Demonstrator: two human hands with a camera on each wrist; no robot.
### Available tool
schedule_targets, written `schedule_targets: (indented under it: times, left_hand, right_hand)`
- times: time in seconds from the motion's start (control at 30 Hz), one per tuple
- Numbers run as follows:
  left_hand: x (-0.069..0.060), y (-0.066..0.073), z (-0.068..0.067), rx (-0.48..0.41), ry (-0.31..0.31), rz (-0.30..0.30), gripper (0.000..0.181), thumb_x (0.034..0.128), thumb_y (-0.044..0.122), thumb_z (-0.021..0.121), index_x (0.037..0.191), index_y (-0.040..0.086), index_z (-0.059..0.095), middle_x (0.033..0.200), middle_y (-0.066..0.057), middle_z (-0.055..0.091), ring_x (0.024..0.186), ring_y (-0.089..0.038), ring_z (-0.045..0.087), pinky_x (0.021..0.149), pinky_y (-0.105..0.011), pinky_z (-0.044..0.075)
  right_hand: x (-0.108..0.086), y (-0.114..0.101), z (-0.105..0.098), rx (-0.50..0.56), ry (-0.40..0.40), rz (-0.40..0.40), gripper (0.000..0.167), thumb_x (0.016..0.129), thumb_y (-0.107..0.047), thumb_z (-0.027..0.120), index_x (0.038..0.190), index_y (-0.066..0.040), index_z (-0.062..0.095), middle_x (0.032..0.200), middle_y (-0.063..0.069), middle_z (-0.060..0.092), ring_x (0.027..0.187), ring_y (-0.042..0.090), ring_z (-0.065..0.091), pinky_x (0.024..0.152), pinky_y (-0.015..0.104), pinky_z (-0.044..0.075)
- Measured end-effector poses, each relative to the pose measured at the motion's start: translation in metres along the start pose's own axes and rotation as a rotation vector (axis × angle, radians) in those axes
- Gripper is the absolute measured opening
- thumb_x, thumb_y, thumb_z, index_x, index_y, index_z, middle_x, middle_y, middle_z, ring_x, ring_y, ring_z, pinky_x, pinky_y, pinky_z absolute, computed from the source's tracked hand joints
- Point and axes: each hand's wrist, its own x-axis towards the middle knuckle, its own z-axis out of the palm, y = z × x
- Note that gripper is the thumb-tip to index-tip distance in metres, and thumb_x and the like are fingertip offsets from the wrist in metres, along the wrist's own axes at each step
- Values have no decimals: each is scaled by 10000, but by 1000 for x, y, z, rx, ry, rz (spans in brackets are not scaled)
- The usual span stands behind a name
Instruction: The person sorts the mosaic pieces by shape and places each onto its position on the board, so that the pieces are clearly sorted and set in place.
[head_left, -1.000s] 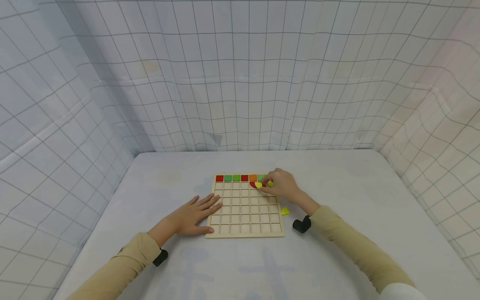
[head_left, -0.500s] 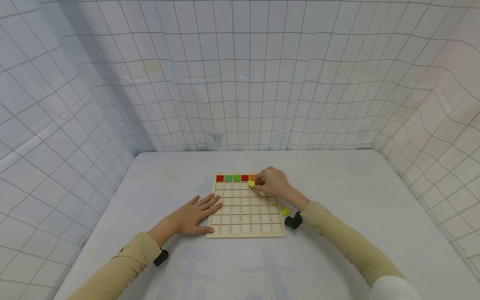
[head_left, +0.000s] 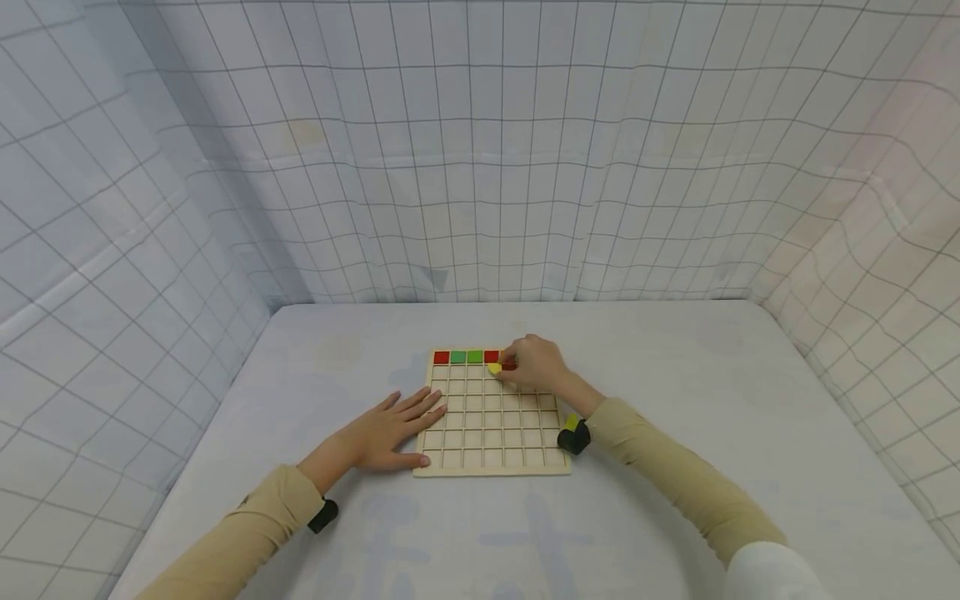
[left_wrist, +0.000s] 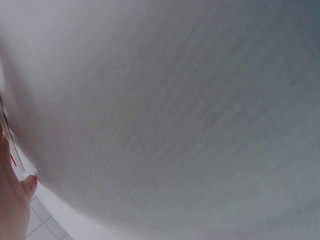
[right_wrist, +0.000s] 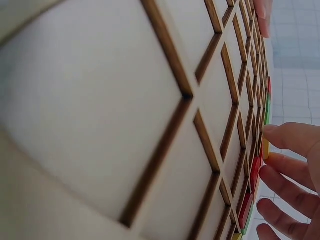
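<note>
A light wooden grid board (head_left: pixel 492 421) lies on the table, with coloured square tiles along its far row. My right hand (head_left: pixel 538 363) is over the far part of the board and pinches a yellow tile (head_left: pixel 493 368) between thumb and forefinger. Close beside that tile in the right wrist view are a red tile (right_wrist: pixel 255 169) and a second red tile (right_wrist: pixel 245 207). My left hand (head_left: pixel 380 433) rests with fingers spread on the board's left edge. The left wrist view catches only part of the left hand (left_wrist: pixel 12 197). My right hand hides the right end of the far row.
Another yellow tile (head_left: pixel 572 422) lies to the right of the board, partly covered by the black wrist camera (head_left: pixel 574 438). White cloth with a grid pattern (head_left: pixel 510 167) hangs behind the table (head_left: pixel 675 358) and at both sides.
My right hand has moved left along the second row with the yellow tile in its fingers. The right wrist camera now covers part of the loose yellow tile. My left hand stays put.
</note>
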Motion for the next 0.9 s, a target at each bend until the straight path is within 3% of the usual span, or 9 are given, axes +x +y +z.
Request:
schedule_targets:
  times: [0.17, 0.9]
  left_hand:
    - [1, 0, 1, -5, -11, -11, 797, 934, 622, 439, 1557, 209, 164, 1632, -60, 103, 1504, -283, 107, 1157, -602, 166]
    - [0, 1, 0, -19, -4, -11, 795, 933, 610, 454, 1555, 200, 178, 1631, -67, 106, 1502, -289, 110, 1154, -609, 162]
  right_hand:
    - [3, -2, 2, -9, -24, 20, 303, 810, -393, 761, 986, -147, 775, 969, -5, 736, 862, 153, 623, 651, 264, 507]
    - [4, -4, 3, 16, -29, 42, 260, 817, -380, 755, 962, -165, 773, 932, -21, 713, 843, 136, 608, 628, 258, 488]
